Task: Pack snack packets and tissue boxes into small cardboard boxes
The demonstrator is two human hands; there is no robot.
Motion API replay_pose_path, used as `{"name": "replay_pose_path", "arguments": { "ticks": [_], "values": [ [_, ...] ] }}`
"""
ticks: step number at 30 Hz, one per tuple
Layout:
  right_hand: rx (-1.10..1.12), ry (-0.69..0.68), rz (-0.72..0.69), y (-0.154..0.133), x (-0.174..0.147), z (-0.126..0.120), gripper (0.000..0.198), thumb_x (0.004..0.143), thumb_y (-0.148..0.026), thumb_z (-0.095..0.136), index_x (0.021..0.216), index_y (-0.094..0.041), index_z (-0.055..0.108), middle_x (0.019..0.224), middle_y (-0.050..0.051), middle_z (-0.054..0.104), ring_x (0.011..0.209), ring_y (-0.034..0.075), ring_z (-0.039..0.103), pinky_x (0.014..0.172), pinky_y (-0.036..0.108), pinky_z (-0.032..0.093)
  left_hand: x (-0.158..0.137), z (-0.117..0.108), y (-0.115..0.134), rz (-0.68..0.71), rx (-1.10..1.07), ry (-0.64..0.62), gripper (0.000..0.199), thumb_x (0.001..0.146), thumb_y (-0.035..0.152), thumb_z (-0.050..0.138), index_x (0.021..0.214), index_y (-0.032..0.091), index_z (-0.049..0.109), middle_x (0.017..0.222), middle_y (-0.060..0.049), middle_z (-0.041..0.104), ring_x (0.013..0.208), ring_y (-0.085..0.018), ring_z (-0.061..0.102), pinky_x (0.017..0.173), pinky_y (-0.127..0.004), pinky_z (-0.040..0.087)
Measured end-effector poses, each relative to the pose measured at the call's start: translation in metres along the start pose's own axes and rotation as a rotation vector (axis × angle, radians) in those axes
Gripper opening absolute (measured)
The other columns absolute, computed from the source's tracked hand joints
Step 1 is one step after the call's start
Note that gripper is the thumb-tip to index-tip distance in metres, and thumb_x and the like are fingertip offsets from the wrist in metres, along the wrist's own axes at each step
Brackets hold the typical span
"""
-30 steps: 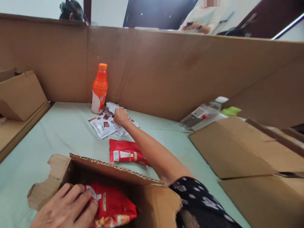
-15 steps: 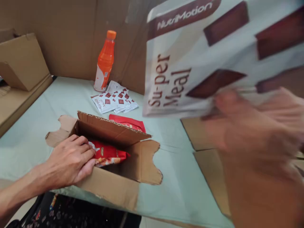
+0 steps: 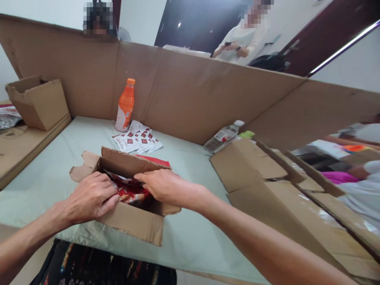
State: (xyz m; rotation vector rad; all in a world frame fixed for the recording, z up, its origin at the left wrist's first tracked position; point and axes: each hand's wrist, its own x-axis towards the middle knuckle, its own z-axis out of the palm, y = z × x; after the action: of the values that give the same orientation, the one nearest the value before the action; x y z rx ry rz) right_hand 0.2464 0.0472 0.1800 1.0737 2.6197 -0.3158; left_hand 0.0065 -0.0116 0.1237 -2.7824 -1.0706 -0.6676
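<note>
An open cardboard box (image 3: 136,219) stands near the table's front edge. Inside it lies a red food packet (image 3: 130,194), with a white-and-brown meal packet (image 3: 126,180) beside it, partly hidden by my hands. My left hand (image 3: 93,196) is curled over the box's near left edge, fingertips tucked inside by the packets. From the right, my right hand (image 3: 163,186) reaches into the box, its fingers at the end of the meal packet; the thumb is mostly hidden.
Behind the box lie a red packet (image 3: 157,160), several white meal packets (image 3: 139,139) and an orange drink bottle (image 3: 126,106). Cardboard boxes (image 3: 252,158) and a clear bottle (image 3: 222,138) are at the right. A smaller box (image 3: 44,105) stands left. People appear beyond the cardboard wall (image 3: 184,87).
My right hand has come down and left, bringing the large white meal packet from the upper right into the box. My left hand stays on the box. The view has tilted upward.
</note>
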Motion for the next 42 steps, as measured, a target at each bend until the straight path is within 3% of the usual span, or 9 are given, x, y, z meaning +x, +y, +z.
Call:
{"name": "replay_pose_path", "arguments": {
  "ticks": [6,10,16,18,20,25,30,39,42],
  "values": [
    [0.07,-0.177,-0.042,0.003,0.017,-0.011,0.04,0.096,-0.006,0.052,0.128,-0.017,0.072,0.121,0.013,0.079,0.113,0.028,0.074,0.088,0.033,0.05,0.016,-0.012,0.0,0.021,-0.041,0.0,0.025,0.102,0.019,0.05,0.102,0.016,0.075,0.117,-0.013,0.076,0.099,-0.026,0.069,0.088,-0.04,0.054],
    [0.159,-0.176,-0.161,0.003,0.006,-0.008,0.037,0.097,-0.009,0.057,0.131,-0.015,0.07,0.125,0.014,0.077,0.114,0.026,0.073,0.095,0.035,0.053,0.028,-0.008,-0.004,-0.018,-0.063,-0.249,0.025,0.104,0.029,0.054,0.102,0.015,0.075,0.101,-0.012,0.076,0.092,-0.028,0.07,0.087,-0.043,0.054],
    [0.535,0.561,-0.164,0.046,-0.031,-0.033,0.026,0.106,-0.027,0.051,0.119,-0.025,0.074,0.102,0.004,0.08,0.086,0.017,0.074,0.077,0.029,0.058,0.025,0.003,-0.003,-0.084,-0.204,-0.339,0.031,0.107,0.036,0.049,0.096,0.019,0.071,0.09,-0.008,0.072,0.082,-0.027,0.068,0.081,-0.042,0.052],
    [0.566,0.748,0.089,0.08,-0.002,-0.038,0.029,0.108,-0.029,0.047,0.119,-0.022,0.073,0.1,0.005,0.08,0.08,0.017,0.074,0.069,0.029,0.057,0.024,0.004,-0.002,-0.091,-0.212,-0.308,0.032,0.108,0.036,0.047,0.095,0.02,0.072,0.091,-0.008,0.072,0.083,-0.028,0.068,0.083,-0.043,0.051],
    [0.462,0.614,0.411,0.112,0.051,-0.035,0.029,0.107,-0.025,0.047,0.12,-0.019,0.073,0.109,0.007,0.079,0.092,0.018,0.074,0.076,0.029,0.057,0.024,0.004,-0.001,-0.122,-0.227,-0.267,0.031,0.107,0.036,0.047,0.098,0.021,0.073,0.094,-0.008,0.074,0.087,-0.027,0.068,0.088,-0.042,0.052],
    [0.425,0.401,0.568,0.149,0.187,0.0,0.03,0.095,-0.036,0.074,0.113,-0.011,0.075,0.119,0.016,0.077,0.116,0.031,0.07,0.098,0.043,0.055,0.024,0.005,-0.002,-0.153,-0.259,-0.261,0.025,0.104,0.034,0.052,0.113,0.026,0.075,0.098,-0.005,0.077,0.091,-0.026,0.07,0.095,-0.04,0.053],
    [0.477,0.36,0.618,0.146,0.232,0.022,0.041,0.1,-0.04,0.07,0.134,-0.018,0.064,0.136,0.011,0.066,0.118,0.027,0.067,0.099,0.05,0.058,0.022,0.007,-0.007,-0.123,-0.22,-0.266,0.025,0.102,0.035,0.054,0.116,0.026,0.073,0.102,-0.006,0.078,0.093,-0.027,0.07,0.095,-0.04,0.053],
    [0.61,0.712,0.42,0.123,0.131,-0.002,0.013,0.097,-0.019,0.06,0.11,-0.018,0.062,0.11,0.003,0.066,0.106,0.02,0.064,0.096,0.037,0.055,0.035,0.002,-0.009,-0.088,-0.241,-0.381,0.027,0.106,0.034,0.05,0.097,0.02,0.072,0.093,-0.008,0.073,0.085,-0.027,0.067,0.081,-0.042,0.051],
    [0.643,1.149,0.162,0.106,0.046,-0.015,0.016,0.091,-0.031,0.07,0.099,-0.024,0.059,0.097,0.001,0.063,0.092,0.02,0.062,0.086,0.039,0.055,0.036,0.002,-0.011,-0.062,-0.221,-0.398,0.03,0.107,0.036,0.05,0.097,0.018,0.072,0.092,-0.008,0.073,0.085,-0.028,0.067,0.082,-0.043,0.051]
  ]
}}
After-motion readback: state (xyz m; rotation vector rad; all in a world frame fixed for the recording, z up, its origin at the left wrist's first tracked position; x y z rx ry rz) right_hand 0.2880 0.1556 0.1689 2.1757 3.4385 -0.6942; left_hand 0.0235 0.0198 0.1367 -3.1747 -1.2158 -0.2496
